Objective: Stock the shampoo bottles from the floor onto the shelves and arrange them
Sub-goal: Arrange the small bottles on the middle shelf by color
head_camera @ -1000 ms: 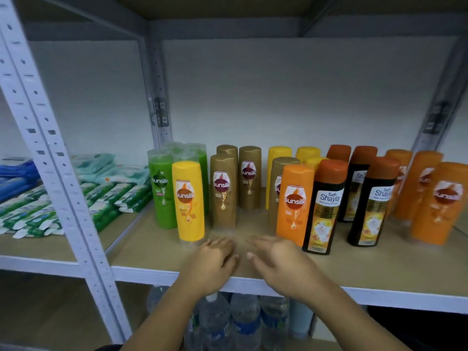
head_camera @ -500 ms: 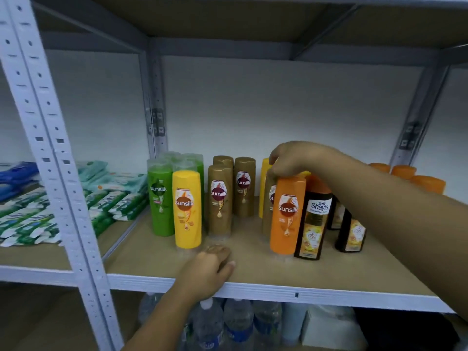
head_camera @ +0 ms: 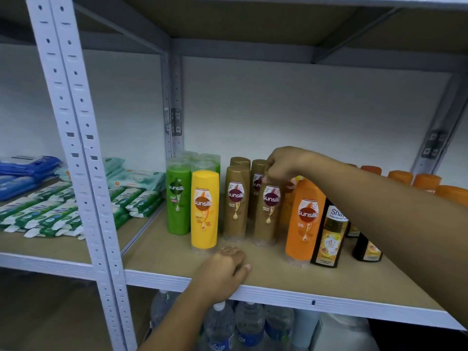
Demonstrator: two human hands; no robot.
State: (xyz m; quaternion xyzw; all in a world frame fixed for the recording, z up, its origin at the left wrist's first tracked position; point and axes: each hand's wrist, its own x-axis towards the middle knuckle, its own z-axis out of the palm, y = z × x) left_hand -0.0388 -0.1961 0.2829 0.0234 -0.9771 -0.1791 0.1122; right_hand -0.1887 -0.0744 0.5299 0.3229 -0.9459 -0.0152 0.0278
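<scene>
Shampoo bottles stand upright on the wooden shelf (head_camera: 278,272). From left to right: green bottles (head_camera: 178,201), a yellow bottle (head_camera: 204,209), brown bottles (head_camera: 236,201), an orange bottle (head_camera: 305,219), then black bottles (head_camera: 329,231). My right hand (head_camera: 283,164) grips the cap of a brown bottle (head_camera: 268,211) in the front row, between another brown bottle and the orange one. My left hand (head_camera: 222,273) rests palm down on the shelf's front edge, fingers loosely curled, holding nothing. More orange bottles (head_camera: 425,181) stand behind my right forearm.
A grey metal upright (head_camera: 83,173) divides this bay from the left one, where green and blue wipe packs (head_camera: 50,211) lie flat. Water bottles (head_camera: 248,325) stand on the level below. Bare shelf board lies in front of the bottles.
My right hand has moved left from the orange bottle's cap and now grips a brown bottle, which stands in the front row. The left hand stayed at the shelf edge.
</scene>
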